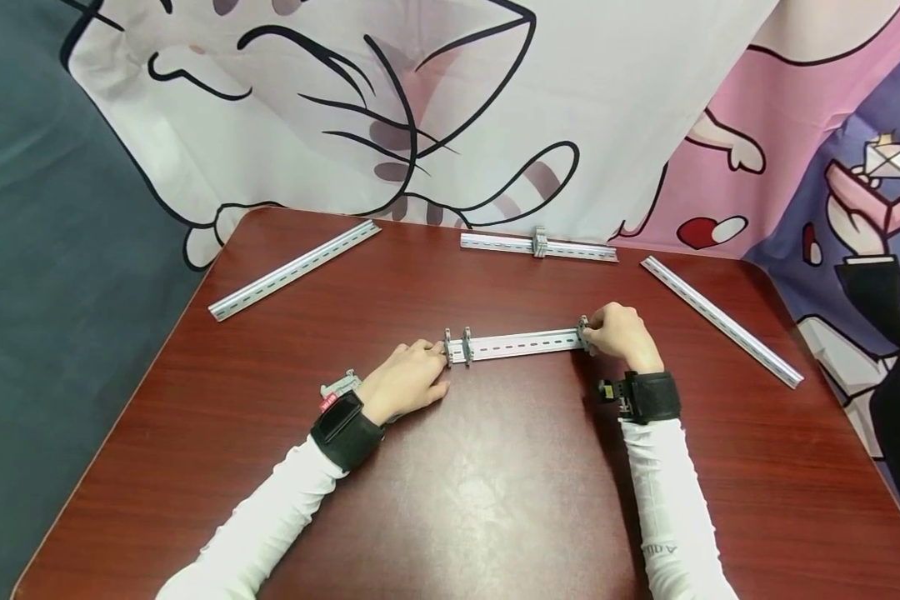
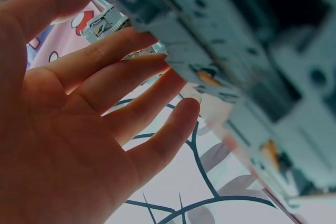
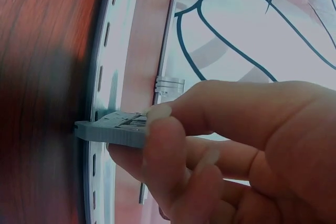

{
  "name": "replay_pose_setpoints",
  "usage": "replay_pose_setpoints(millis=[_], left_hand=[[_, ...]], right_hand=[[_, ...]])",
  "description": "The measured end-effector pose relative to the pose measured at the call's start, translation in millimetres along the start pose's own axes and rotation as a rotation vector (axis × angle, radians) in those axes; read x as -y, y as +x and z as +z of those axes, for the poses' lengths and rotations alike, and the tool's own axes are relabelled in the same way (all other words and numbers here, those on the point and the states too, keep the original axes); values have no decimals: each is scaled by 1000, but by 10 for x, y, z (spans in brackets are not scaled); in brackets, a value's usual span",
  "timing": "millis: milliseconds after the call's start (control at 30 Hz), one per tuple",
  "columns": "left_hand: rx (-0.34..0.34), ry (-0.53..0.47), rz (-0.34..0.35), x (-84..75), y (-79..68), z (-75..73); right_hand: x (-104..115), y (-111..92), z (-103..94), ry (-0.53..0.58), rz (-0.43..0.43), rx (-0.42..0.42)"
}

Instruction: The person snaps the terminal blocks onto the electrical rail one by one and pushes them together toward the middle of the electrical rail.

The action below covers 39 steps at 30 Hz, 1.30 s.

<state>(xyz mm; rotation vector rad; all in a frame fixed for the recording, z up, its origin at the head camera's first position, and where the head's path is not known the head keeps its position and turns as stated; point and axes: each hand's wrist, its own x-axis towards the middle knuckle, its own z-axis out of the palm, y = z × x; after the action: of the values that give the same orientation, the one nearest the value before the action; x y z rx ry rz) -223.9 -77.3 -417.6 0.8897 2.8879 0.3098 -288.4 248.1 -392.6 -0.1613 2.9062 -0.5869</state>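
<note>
A slotted metal DIN rail [image 1: 525, 343] lies across the middle of the table. Two thin grey terminal blocks [image 1: 467, 346] stand on its left end. With nearly straight fingers, my left hand [image 1: 405, 383] touches that end. At the right end, my right hand [image 1: 622, 333] pinches a grey terminal block [image 3: 113, 129] between thumb and fingers; the block sits across the rail. Beside the left wrist lies a grey module [image 1: 339, 386] with a red label, partly hidden by the hand. Large blurred grey parts [image 2: 252, 77] fill the upper right of the left wrist view.
Another rail [image 1: 495, 242] lies at the back with a grey block [image 1: 540, 242] on it. Slanted rails lie at the left [image 1: 296, 271] and right [image 1: 720, 321]. A printed cloth [image 1: 607, 100] hangs behind the table's back edge.
</note>
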Motion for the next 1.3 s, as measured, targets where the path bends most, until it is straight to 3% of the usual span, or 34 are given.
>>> replay_pose_setpoints(millis=[400,1300], left_hand=[[-34,40,4,2,-17,26],[4,45,-13,-17,-14,19]], right_hand=[[38,-12,17,16,-40,11],[206,13,122,72,-87,79]])
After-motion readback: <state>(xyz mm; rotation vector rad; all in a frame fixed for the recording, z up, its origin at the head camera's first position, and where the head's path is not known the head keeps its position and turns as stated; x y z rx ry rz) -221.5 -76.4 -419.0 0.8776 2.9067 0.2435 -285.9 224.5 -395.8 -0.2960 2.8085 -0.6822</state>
